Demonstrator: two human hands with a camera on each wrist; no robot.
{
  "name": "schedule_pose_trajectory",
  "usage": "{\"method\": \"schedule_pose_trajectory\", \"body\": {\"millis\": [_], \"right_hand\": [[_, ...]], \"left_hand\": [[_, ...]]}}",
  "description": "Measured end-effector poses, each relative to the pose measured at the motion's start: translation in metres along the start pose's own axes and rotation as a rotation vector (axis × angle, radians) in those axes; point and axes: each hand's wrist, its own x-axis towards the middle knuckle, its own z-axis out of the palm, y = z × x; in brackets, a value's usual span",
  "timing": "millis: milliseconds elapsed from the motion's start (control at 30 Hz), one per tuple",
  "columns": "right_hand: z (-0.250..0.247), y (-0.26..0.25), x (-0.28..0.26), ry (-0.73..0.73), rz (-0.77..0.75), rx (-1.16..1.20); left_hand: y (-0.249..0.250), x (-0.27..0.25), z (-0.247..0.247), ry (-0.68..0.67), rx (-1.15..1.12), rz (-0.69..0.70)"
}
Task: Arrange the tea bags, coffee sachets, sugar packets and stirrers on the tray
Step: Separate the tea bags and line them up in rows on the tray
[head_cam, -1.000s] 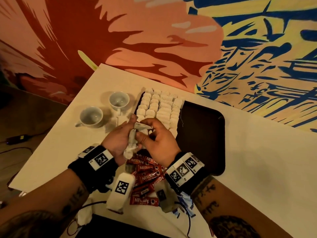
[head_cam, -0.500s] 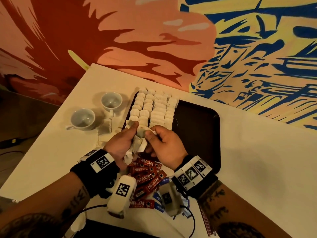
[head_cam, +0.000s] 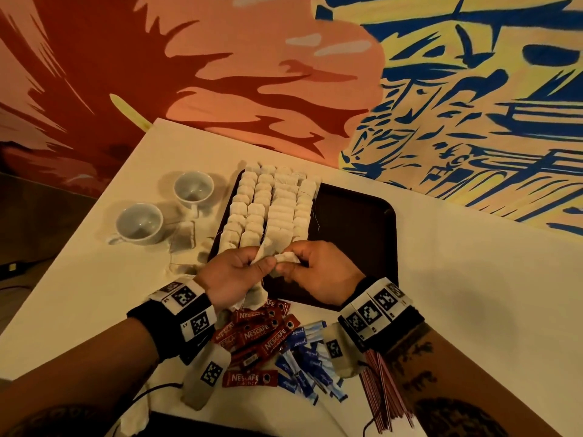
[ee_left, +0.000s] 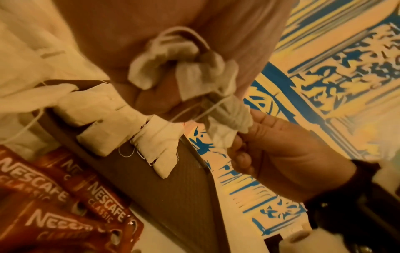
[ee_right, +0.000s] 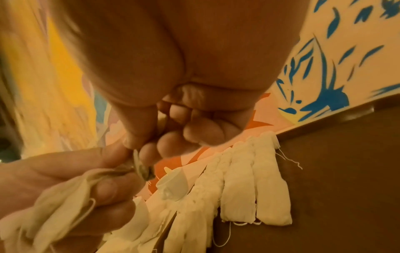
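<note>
Several rows of white tea bags fill the left part of the dark tray. My left hand grips a loose bunch of tea bags over the tray's near edge. My right hand pinches one tea bag at the top of that bunch. Red coffee sachets, blue sugar packets and thin red stirrers lie on the table under my wrists.
Two white cups stand left of the tray, with a few loose tea bags beside them. The tray's right half is bare. A painted wall runs along the table's far edge.
Both hands have moved slightly away from me, toward the ends of the tea bag rows. The right hand now pinches a single bag at the top of the bunch.
</note>
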Motion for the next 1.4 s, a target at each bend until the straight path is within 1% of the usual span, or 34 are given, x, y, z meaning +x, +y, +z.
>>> {"method": "schedule_pose_trajectory", "body": {"millis": [133, 233, 333, 367, 433, 500, 533, 600, 767, 900, 1067, 1167, 1300, 1333, 1400], "right_hand": [[0.010, 0.006, -0.003, 0.077, 0.031, 0.177], [0.014, 0.023, 0.001, 0.150, 0.117, 0.141], [0.010, 0.048, 0.008, 0.155, 0.228, 0.084], [0.007, 0.054, 0.010, 0.134, 0.242, 0.038], [0.004, 0.063, 0.014, 0.036, 0.248, -0.071], [0.004, 0.067, 0.021, -0.100, 0.248, -0.208], [0.006, 0.068, 0.025, -0.145, 0.249, -0.278], [0.011, 0.072, 0.036, -0.159, 0.262, -0.363], [0.014, 0.073, 0.063, -0.054, 0.309, -0.352], [0.010, 0.075, 0.073, -0.028, 0.339, -0.381], [0.004, 0.076, 0.074, 0.015, 0.384, -0.370], [0.006, 0.077, 0.072, 0.083, 0.390, -0.332], [0.008, 0.072, 0.067, 0.068, 0.434, -0.260], [0.008, 0.069, 0.065, 0.096, 0.421, -0.242], [0.008, 0.057, 0.062, 0.191, 0.314, -0.179]], "left_hand": [[0.002, 0.002, 0.000, 0.015, 0.116, 0.014], [-0.011, 0.007, -0.004, 0.084, 0.115, -0.039], [-0.025, 0.012, -0.009, 0.167, 0.045, -0.063], [-0.029, 0.013, -0.010, 0.194, 0.039, -0.069], [-0.034, 0.015, -0.013, 0.229, 0.047, -0.083], [-0.040, 0.016, -0.014, 0.221, 0.078, -0.098], [-0.041, 0.016, -0.015, 0.206, 0.091, -0.102], [-0.045, 0.017, -0.015, 0.178, 0.092, -0.107], [-0.053, 0.021, -0.017, 0.167, 0.058, -0.123], [-0.052, 0.022, -0.018, 0.169, 0.017, -0.144], [-0.048, 0.024, -0.020, 0.172, 0.010, -0.148], [-0.044, 0.026, -0.019, 0.148, 0.034, -0.148], [-0.034, 0.028, -0.014, 0.130, 0.041, -0.138], [-0.031, 0.028, -0.012, 0.117, 0.057, -0.133], [-0.026, 0.028, -0.008, 0.096, 0.093, -0.130]]}}
